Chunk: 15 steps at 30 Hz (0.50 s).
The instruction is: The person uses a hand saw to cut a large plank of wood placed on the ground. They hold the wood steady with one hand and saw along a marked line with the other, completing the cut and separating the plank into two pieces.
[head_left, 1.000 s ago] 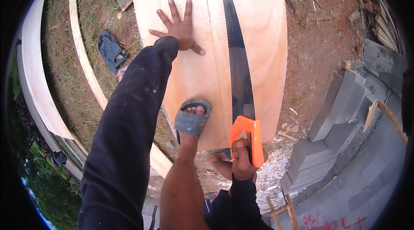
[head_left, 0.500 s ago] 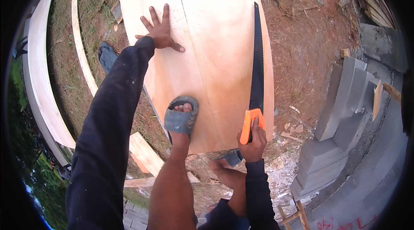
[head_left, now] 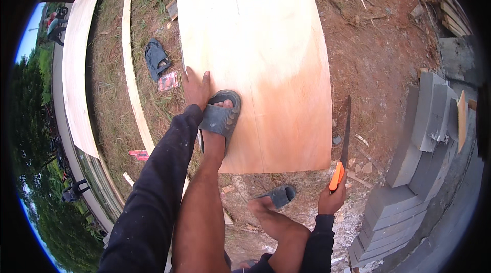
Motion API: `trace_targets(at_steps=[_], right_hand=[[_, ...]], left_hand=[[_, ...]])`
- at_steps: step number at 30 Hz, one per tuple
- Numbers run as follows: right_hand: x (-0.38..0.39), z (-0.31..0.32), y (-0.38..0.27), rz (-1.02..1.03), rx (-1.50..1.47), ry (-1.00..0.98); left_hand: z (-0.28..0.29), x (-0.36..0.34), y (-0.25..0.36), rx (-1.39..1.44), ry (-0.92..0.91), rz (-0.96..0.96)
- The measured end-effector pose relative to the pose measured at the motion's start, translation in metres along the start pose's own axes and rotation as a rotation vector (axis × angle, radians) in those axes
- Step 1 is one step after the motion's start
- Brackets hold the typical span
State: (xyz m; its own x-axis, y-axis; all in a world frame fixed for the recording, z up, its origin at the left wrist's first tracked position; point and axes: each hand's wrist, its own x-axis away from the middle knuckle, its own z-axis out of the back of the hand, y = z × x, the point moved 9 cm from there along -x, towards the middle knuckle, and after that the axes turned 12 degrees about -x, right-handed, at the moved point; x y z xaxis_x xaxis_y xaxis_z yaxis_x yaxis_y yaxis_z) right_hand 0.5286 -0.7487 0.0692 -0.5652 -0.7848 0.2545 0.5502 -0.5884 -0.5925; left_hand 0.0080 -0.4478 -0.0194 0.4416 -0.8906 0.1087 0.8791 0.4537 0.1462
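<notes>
A pale plywood sheet (head_left: 276, 119) lies below me, with a dark crack at its far end. My left hand (head_left: 197, 88) is at the sheet's left edge, thumb on top, the other fingers mostly hidden over the side; it looks closed on the edge. Beside it, my left foot in a grey slide sandal (head_left: 220, 119) presses on the sheet. Off the sheet's right side, my right hand (head_left: 332, 200) is closed round the orange handle of a handsaw (head_left: 346, 132). The saw's dark blade points away from me, apart from the wood.
Grey blocks (head_left: 394, 206) are stacked at the right beside a grey wall. To the left lie a long narrow wood strip (head_left: 131, 63) and another plywood sheet (head_left: 82, 68). A dark cloth-like item (head_left: 155, 58) and a red packet (head_left: 168, 81) rest on the grass. People are far left.
My left hand has drawn back from flat on the sheet to its left edge near my foot. My right hand has carried the saw off the sheet to the right and turned it edge-on.
</notes>
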Motion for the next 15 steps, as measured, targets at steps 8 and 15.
trace_targets(at_steps=[8,15], right_hand=[[0.015,0.002,0.068,0.036,-0.138,-0.065],[0.034,0.031,0.053,-0.433,-0.746,0.107]], left_hand=[[0.009,0.012,-0.003,-0.155,-0.343,-0.330],[0.033,-0.001,0.057,-0.054,-0.172,-0.324]])
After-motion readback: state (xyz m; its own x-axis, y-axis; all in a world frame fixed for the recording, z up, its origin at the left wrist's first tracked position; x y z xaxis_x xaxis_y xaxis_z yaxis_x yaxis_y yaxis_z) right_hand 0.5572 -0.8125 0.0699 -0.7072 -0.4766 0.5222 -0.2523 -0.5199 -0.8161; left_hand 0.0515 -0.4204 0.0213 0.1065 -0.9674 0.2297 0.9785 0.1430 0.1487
